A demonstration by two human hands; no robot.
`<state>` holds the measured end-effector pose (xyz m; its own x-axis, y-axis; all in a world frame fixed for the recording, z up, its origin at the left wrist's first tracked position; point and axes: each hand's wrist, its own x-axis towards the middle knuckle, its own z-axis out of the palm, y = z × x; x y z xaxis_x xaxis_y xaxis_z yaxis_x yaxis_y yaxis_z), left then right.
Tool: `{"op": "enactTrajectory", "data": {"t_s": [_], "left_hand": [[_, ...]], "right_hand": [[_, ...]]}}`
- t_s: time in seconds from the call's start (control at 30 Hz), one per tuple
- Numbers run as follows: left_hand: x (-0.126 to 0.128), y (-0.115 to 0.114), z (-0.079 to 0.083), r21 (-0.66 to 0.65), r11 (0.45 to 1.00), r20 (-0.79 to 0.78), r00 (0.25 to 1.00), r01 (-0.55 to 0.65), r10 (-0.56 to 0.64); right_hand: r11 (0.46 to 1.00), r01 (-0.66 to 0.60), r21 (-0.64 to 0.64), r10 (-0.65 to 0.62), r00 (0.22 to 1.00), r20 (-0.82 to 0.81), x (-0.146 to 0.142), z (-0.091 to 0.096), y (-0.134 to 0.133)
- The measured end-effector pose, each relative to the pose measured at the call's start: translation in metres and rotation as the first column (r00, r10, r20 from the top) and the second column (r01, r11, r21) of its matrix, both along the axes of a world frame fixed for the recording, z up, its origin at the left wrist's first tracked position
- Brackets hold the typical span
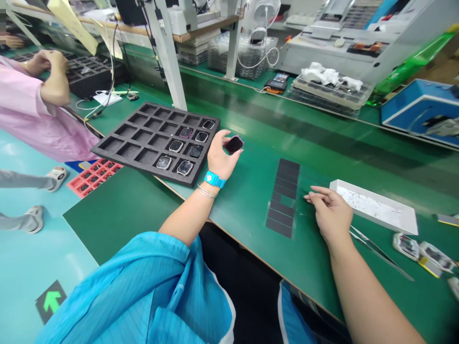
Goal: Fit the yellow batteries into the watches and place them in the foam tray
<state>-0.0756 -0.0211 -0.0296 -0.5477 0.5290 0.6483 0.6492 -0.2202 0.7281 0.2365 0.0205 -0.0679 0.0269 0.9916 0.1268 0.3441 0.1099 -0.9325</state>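
Observation:
My left hand [221,157] holds a smartwatch [234,145] with a dark screen and a purplish frame, gripped by its edges beside a black foam tray [143,138]. Several more watches sit in the tray's right-hand compartments. My right hand [333,212] is over the green bench, its fingers loosely stretched and nothing visible in them. To its left lies a strip of dark rectangular pieces [283,198] with one gap. Tweezers [382,255] extend beside my right wrist; their near end is partly hidden. A white box [380,205] with tiny pieces stands just beyond that hand.
White-framed items [423,251] lie at the right. A blue box [423,112], stacked clear trays [326,93] and a fan [263,14] line the back. At left, a person in a pink sleeve [28,105] works at another black tray; a red tray [95,177] is lower down.

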Motion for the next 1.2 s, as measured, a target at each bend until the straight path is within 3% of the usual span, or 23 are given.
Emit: {"op": "enactTrajectory", "data": {"t_s": [1.2], "left_hand": [[-0.0036,0.0042,-0.0085,-0.006,0.999,0.002,0.999,0.046,-0.046]], "right_hand": [[0.999,0.029,0.044,-0.028,0.999,-0.025,-0.0037,0.0032,-0.0039]]}}
